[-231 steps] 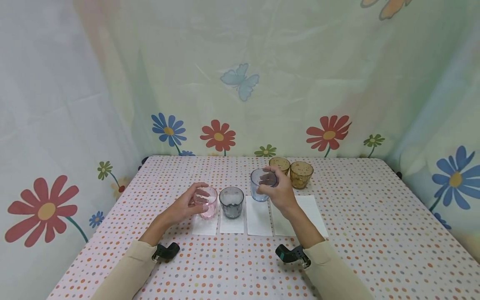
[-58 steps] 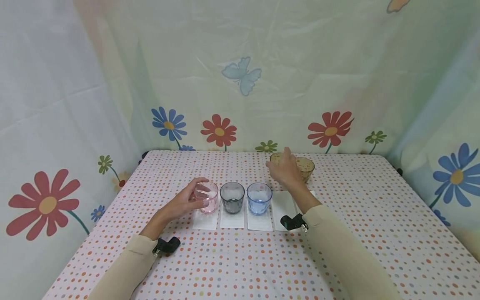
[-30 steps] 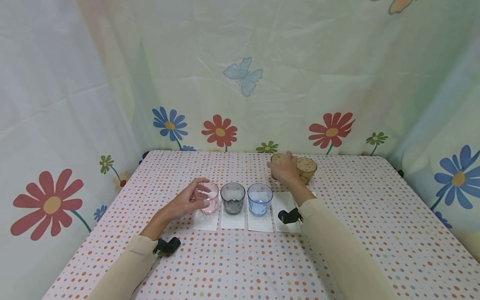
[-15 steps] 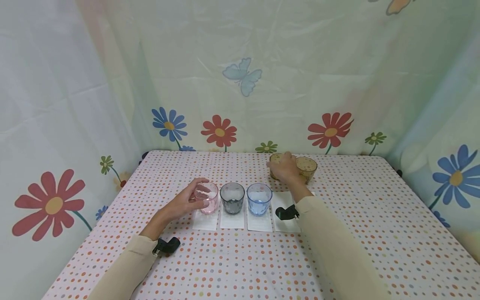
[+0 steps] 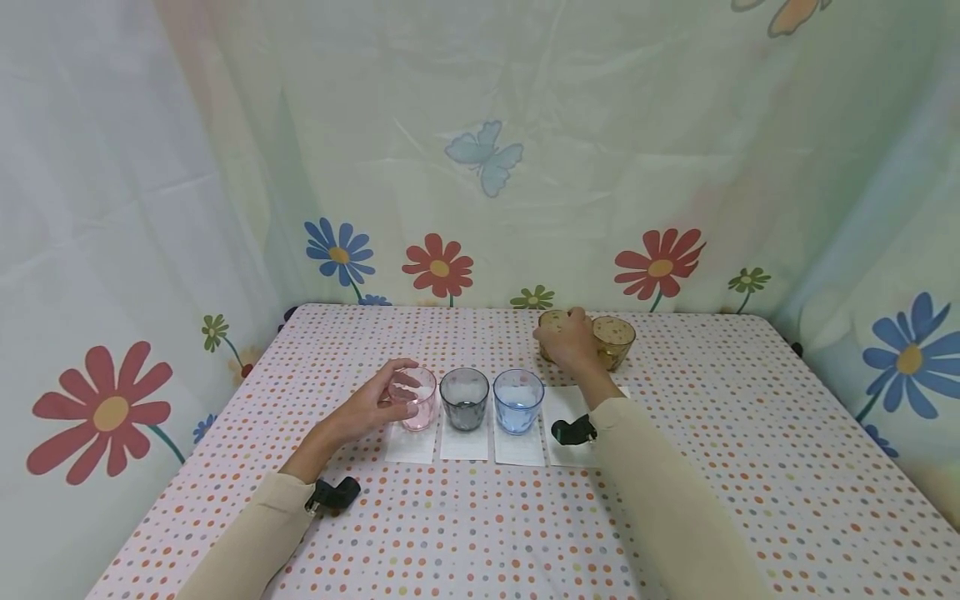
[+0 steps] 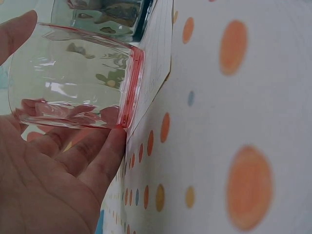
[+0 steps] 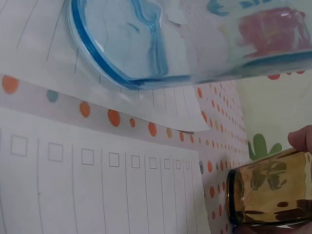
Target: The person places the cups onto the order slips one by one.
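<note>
My left hand [image 5: 363,408] curves round a pink-tinted glass [image 5: 425,413] on the leftmost paper sheet. In the left wrist view the fingers [image 6: 105,161] lie along one side of this glass and the thumb by its other side. A grey glass [image 5: 465,410] and a blue glass [image 5: 518,410] stand upright beside it, each on its own sheet. Farther back, my right hand [image 5: 572,346] grips the left one of two amber glasses, the amber glass [image 7: 273,190] also seen in the right wrist view. It stands partly hidden by the hand. The other amber glass [image 5: 614,340] is just right of it.
Several white paper sheets lie in a row; the rightmost sheet [image 5: 564,412] has no glass on it, and printed lines and boxes show on it in the right wrist view. A dotted cloth [image 5: 450,533] covers the table. Flower-printed curtains [image 5: 337,125] enclose the back and sides.
Since the oldest frame, my right hand has set the blue glass on the third sheet, let go and moved back to the left amber glass. My left hand stays at the pink glass.
</note>
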Tool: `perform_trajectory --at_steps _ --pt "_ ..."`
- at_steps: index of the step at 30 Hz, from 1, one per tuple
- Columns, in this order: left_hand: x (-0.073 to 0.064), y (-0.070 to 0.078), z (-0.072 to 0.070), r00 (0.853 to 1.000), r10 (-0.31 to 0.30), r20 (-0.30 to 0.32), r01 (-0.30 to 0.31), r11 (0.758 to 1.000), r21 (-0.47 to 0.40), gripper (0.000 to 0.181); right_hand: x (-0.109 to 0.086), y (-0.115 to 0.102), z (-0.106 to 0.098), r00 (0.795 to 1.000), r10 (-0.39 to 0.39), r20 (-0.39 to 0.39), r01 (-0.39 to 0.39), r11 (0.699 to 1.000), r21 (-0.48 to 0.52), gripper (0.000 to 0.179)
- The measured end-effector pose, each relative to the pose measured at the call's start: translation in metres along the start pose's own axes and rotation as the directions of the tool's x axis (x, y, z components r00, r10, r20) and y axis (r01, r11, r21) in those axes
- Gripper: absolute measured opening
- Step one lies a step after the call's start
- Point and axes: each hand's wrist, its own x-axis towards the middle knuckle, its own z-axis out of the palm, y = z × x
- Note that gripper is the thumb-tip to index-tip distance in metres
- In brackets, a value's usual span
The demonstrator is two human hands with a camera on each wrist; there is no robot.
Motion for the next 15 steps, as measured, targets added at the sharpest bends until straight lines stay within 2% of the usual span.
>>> perform_trajectory --at_steps 15 --pt "-0.0014 -0.0021 -0.0005 1.0 0.026 -0.001 -0.026 1.0 0.016 0.071 0.0016 0.0005 -0.0009 1.0 -0.001 0.012 0.0 1.0 0.028 0.091"
